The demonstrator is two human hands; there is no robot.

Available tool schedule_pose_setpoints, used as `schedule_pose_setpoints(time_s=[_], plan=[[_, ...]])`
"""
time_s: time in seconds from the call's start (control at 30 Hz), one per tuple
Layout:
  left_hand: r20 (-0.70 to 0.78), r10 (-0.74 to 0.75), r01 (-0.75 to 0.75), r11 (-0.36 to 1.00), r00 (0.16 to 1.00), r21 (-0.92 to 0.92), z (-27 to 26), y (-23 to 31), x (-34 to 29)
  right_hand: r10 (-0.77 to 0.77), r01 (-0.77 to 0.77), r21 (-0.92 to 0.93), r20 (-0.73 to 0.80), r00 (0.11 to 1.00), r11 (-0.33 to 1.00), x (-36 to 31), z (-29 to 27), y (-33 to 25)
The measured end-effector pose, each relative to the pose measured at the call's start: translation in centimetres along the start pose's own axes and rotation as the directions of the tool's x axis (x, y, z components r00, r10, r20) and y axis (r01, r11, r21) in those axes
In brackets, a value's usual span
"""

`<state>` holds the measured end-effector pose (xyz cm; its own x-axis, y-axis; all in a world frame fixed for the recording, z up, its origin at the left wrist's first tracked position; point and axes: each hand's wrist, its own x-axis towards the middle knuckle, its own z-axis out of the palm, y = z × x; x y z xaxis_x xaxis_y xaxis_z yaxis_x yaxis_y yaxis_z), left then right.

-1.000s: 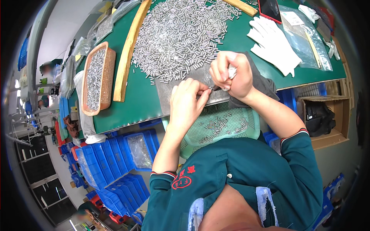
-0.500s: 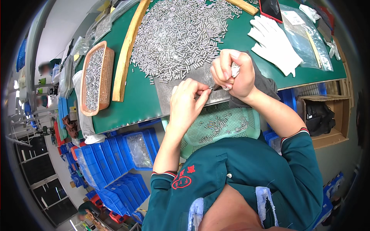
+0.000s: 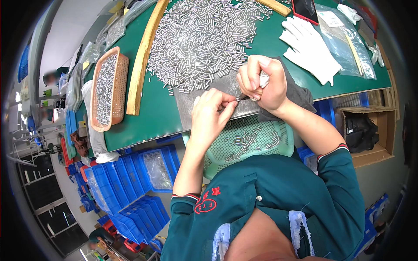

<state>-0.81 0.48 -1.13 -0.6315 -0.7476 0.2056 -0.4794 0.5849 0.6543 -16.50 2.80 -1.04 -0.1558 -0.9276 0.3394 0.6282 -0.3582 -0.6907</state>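
My left hand [image 3: 208,114] is closed in a pinch on a small metal pin [image 3: 237,99], at the front edge of a grey metal plate [image 3: 188,104]. Close on its right, my right hand [image 3: 272,87] makes a fist around a slim tool with a white wrapped grip [image 3: 264,80]. The tool's dark tip [image 3: 244,96] points at the pin; whether they touch I cannot tell. Beyond both hands spreads a large heap of short silvery pins [image 3: 200,43]. Below them, a green perforated basket [image 3: 213,163] holds several loose pins.
An orange basket [image 3: 123,87] full of pins stands left of a wooden strip [image 3: 141,74]. White gloves [image 3: 311,52], a clear plastic bag [image 3: 359,52] and a red-edged phone [image 3: 306,9] lie at the right. Dark cloth [image 3: 300,93] lies beside my right wrist. Blue bins [image 3: 117,182] stand below left.
My right hand has shifted very slightly left, toward the pin. My left hand keeps its pinch in nearly the same place.
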Motion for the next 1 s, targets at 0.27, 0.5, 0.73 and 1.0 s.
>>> schedule_pose_setpoints(time_s=[0.27, 0.5, 0.73, 1.0], plan=[[-0.009, 0.058, -0.058, 0.998, 0.998, 0.018, 0.0, -0.3, 0.2, -0.034, 0.050, -0.181, 0.091, 0.995, 0.982, -0.1, 0.4, 0.2], [0.192, 0.175, -0.177, 0.984, 0.966, -0.009, -1.8, 1.0, 0.1, 0.038, -0.036, 0.042, -0.046, 0.998, 0.998, 0.1, -0.3, 0.1], [-0.073, 0.176, -0.140, 0.926, 0.982, 0.352, -2.2, -0.9, 2.9, 0.019, -0.016, 0.060, -0.053, 0.998, 0.998, 0.2, 0.0, 0.0], [0.029, 0.201, -0.190, 0.863, 0.979, 0.469, -2.0, -1.3, 4.1, 0.038, -0.036, 0.045, -0.048, 0.998, 0.998, 0.1, -0.1, -0.1]])
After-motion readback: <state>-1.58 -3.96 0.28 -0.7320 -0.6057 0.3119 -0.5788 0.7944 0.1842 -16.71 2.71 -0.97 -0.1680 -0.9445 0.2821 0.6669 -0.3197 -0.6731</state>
